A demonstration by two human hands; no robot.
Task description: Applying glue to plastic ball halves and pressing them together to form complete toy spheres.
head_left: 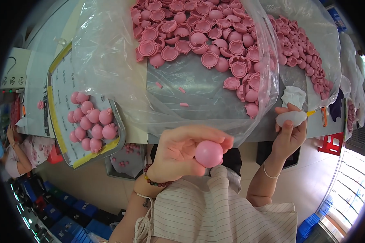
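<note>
Close to my body, my left hand [173,152] is curled round a smooth pink plastic ball [209,154], thumb below and fingers above it. My right hand [293,135], farther right at the table's edge, grips a small white squeeze bottle [291,118] whose yellow nozzle [310,113] points right. Just beyond the bottle lies a crumpled white cloth or tissue [293,97]. Ahead of both hands, a large heap of pink half shells [202,26] with small tabs rests on clear plastic sheeting [113,73]. Several small pink pieces [184,104] lie loose on the grey surface.
At left, a tray [121,113] with yellow tape holds several closed pink balls [94,115]. A second shell pile [304,52] sits at right, near an orange-handled tool [324,117]. A red stool [331,143] stands beyond the table. Another person [28,154] works at far left.
</note>
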